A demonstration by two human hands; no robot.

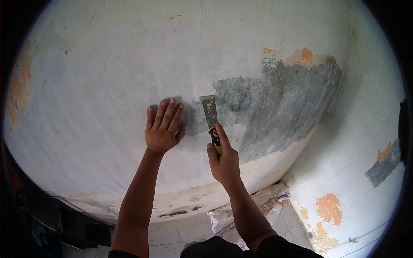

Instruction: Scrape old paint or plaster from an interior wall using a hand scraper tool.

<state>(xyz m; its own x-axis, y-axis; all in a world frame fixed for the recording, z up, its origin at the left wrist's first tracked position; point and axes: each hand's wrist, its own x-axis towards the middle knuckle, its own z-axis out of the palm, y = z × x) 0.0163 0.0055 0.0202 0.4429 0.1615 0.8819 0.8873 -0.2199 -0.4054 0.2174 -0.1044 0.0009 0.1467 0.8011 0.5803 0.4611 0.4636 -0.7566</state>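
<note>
My right hand (225, 161) is closed round the black and yellow handle of a paint scraper (210, 111). Its flat metal blade points up, spotted with pale flecks, and the tip lies at the wall (107, 86) by the edge of a bare grey patch (284, 99). Above the blade tip a pale bit of coating borders the grey. To the left, my left hand (162, 129) rests against the white-coated wall with fingers outstretched, holding nothing. Between the two hands a smaller grey area shows.
A side wall (344, 142) meets this one at a corner on the right, with orange patches and a grey strip. Below, a plastic sack (223, 219) lies on the tiled floor (172, 236) along the wall's foot. Dark objects (73, 223) stand at lower left.
</note>
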